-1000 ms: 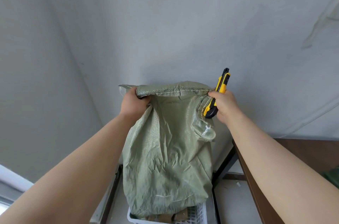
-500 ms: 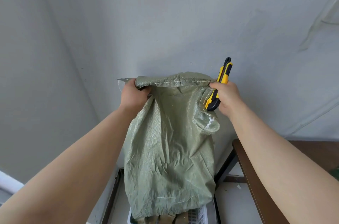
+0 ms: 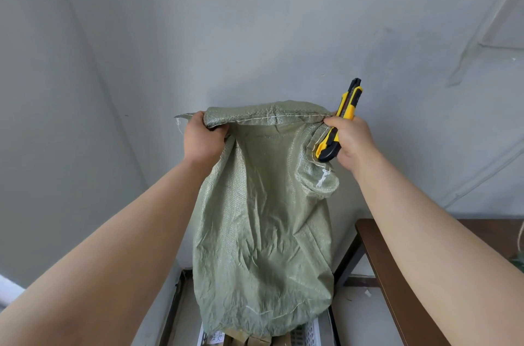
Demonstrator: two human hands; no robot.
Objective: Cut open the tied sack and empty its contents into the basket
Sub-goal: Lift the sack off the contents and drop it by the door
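A green woven sack (image 3: 263,238) hangs upside down in front of the grey wall, its stitched seam at the top. My left hand (image 3: 202,139) grips the seam's left corner. My right hand (image 3: 351,141) grips the right corner together with a yellow and black utility knife (image 3: 340,121), which points up and away. The sack's lower end hangs over a white slotted basket (image 3: 312,333) at the bottom edge. Brown pieces (image 3: 252,341) show under the sack's mouth in the basket.
A dark brown table (image 3: 380,260) stands at the right, its edge close to the sack. A dark metal frame (image 3: 174,306) runs along the basket's left side. The grey wall is just behind the sack.
Both hands have lifted the sack higher; its lower end has risen and less of the basket shows below it. The grips have not changed.
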